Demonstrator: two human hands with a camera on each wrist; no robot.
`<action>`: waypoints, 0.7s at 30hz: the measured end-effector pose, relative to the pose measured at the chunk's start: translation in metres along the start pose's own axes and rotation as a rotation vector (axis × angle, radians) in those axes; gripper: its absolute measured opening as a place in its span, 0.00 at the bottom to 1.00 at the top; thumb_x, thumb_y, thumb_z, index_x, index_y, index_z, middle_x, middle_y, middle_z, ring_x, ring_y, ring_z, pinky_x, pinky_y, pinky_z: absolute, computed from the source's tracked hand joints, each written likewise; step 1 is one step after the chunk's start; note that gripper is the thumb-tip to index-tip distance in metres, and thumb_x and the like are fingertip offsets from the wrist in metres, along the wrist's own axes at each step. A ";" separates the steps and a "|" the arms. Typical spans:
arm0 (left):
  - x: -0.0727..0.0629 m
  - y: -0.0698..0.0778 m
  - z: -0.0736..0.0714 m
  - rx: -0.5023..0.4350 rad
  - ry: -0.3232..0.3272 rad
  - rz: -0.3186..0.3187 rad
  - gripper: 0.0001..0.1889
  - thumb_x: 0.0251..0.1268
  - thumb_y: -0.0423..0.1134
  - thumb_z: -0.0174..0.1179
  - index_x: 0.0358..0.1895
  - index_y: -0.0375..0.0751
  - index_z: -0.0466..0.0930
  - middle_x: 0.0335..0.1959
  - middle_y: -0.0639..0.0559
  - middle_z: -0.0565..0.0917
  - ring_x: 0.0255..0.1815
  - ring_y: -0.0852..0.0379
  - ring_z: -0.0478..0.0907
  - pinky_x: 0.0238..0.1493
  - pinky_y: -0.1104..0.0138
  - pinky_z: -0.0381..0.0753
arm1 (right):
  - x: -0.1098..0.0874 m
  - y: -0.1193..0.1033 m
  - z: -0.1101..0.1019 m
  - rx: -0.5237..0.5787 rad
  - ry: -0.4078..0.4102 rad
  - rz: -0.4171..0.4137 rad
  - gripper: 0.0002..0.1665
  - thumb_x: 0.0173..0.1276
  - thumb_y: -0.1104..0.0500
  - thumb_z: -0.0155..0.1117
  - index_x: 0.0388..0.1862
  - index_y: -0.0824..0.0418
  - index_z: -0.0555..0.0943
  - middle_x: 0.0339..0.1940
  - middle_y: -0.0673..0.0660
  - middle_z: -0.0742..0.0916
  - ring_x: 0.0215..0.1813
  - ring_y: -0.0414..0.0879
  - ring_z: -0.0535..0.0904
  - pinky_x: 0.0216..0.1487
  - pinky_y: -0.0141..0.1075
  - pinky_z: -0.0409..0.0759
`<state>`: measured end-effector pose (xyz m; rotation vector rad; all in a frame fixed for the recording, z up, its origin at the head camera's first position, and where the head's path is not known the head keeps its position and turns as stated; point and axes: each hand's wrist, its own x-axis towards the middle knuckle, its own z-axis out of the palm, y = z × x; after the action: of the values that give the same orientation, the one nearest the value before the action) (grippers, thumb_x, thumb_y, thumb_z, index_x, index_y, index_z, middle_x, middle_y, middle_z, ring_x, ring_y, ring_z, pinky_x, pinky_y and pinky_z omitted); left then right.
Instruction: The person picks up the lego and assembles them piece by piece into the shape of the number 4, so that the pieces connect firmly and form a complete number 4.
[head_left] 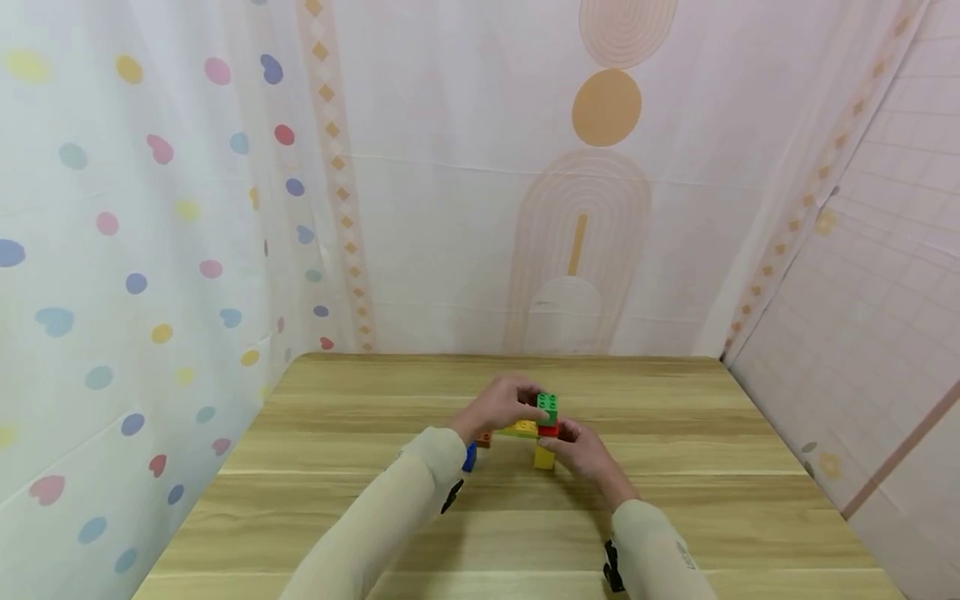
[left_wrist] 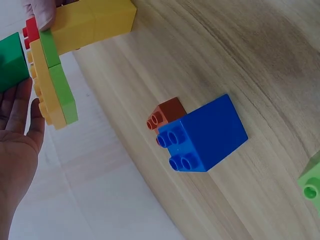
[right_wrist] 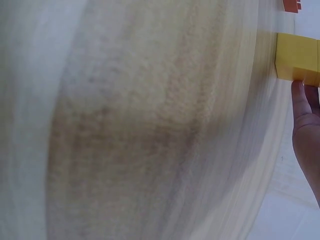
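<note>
Between the thumb and fingers of my left hand (head_left: 504,407) is a green toy building brick (head_left: 547,407), just over a red brick (head_left: 548,431). In the left wrist view a narrow gap shows between green and red. The red brick tops a stack with yellow bricks (left_wrist: 95,25) below, and a flat arm of orange-yellow (left_wrist: 47,90) and light green bricks (left_wrist: 64,92) juts out sideways. My right hand (head_left: 585,454) grips the stack from the right, its thumb on the front. In the right wrist view, fingers press the yellow brick (right_wrist: 297,55).
A tall blue brick (left_wrist: 212,140) stands on the wooden table (head_left: 480,533) beside an orange-brown brick (left_wrist: 170,110), left of the stack. At the left wrist view's right edge is another light green brick (left_wrist: 312,182). A patterned curtain (head_left: 450,250) hangs behind the table.
</note>
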<state>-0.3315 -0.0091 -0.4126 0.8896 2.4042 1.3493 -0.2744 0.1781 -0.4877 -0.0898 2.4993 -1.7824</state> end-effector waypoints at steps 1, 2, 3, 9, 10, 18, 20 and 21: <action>0.000 0.000 0.001 0.001 -0.004 0.000 0.15 0.62 0.39 0.71 0.51 0.43 0.85 0.35 0.56 0.84 0.36 0.59 0.79 0.39 0.66 0.79 | 0.000 0.000 0.000 0.002 0.001 -0.003 0.19 0.70 0.51 0.67 0.57 0.58 0.82 0.48 0.53 0.85 0.48 0.47 0.76 0.50 0.43 0.76; 0.001 -0.001 0.001 0.004 -0.008 -0.002 0.15 0.62 0.39 0.71 0.51 0.44 0.85 0.36 0.56 0.84 0.37 0.59 0.79 0.39 0.66 0.79 | 0.000 0.000 0.000 0.003 0.000 -0.005 0.19 0.70 0.52 0.67 0.57 0.58 0.82 0.48 0.53 0.85 0.48 0.47 0.77 0.51 0.43 0.76; 0.001 -0.001 0.002 0.001 -0.013 -0.004 0.15 0.62 0.39 0.70 0.51 0.43 0.85 0.36 0.56 0.85 0.37 0.59 0.79 0.40 0.66 0.79 | 0.000 0.000 0.000 0.002 0.000 -0.008 0.20 0.70 0.52 0.67 0.57 0.58 0.82 0.49 0.53 0.85 0.49 0.47 0.77 0.51 0.43 0.76; 0.002 0.000 0.003 -0.009 -0.036 -0.024 0.15 0.63 0.38 0.70 0.52 0.43 0.85 0.37 0.57 0.85 0.39 0.60 0.80 0.43 0.66 0.79 | 0.001 0.001 0.001 0.002 -0.006 -0.007 0.20 0.70 0.51 0.67 0.58 0.58 0.82 0.51 0.54 0.85 0.51 0.48 0.77 0.53 0.45 0.76; 0.002 0.000 0.003 -0.008 -0.036 -0.025 0.15 0.63 0.38 0.70 0.52 0.43 0.85 0.37 0.57 0.85 0.39 0.60 0.80 0.43 0.66 0.79 | 0.001 0.002 0.001 0.004 -0.007 -0.005 0.20 0.70 0.51 0.67 0.57 0.58 0.82 0.51 0.54 0.85 0.51 0.48 0.77 0.53 0.45 0.76; 0.002 -0.001 0.005 0.025 -0.039 0.002 0.14 0.63 0.36 0.69 0.52 0.42 0.85 0.37 0.58 0.84 0.37 0.62 0.79 0.41 0.68 0.79 | 0.001 0.003 0.000 -0.007 -0.013 -0.027 0.20 0.71 0.51 0.66 0.56 0.59 0.82 0.51 0.53 0.85 0.52 0.48 0.78 0.54 0.46 0.76; 0.002 -0.001 0.006 0.040 -0.036 0.006 0.14 0.63 0.36 0.69 0.52 0.42 0.85 0.36 0.58 0.84 0.37 0.62 0.79 0.40 0.68 0.79 | 0.001 0.002 0.000 -0.004 -0.014 -0.027 0.19 0.71 0.51 0.66 0.56 0.59 0.82 0.51 0.54 0.85 0.52 0.48 0.78 0.55 0.46 0.76; 0.001 -0.001 0.006 0.043 -0.034 0.007 0.14 0.63 0.36 0.69 0.52 0.42 0.85 0.36 0.58 0.84 0.37 0.62 0.79 0.40 0.68 0.79 | 0.001 0.002 0.000 -0.002 -0.013 -0.027 0.19 0.71 0.51 0.66 0.56 0.59 0.82 0.51 0.54 0.85 0.52 0.48 0.78 0.55 0.47 0.76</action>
<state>-0.3303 -0.0045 -0.4171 0.9261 2.4151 1.2784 -0.2750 0.1785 -0.4894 -0.1356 2.5025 -1.7830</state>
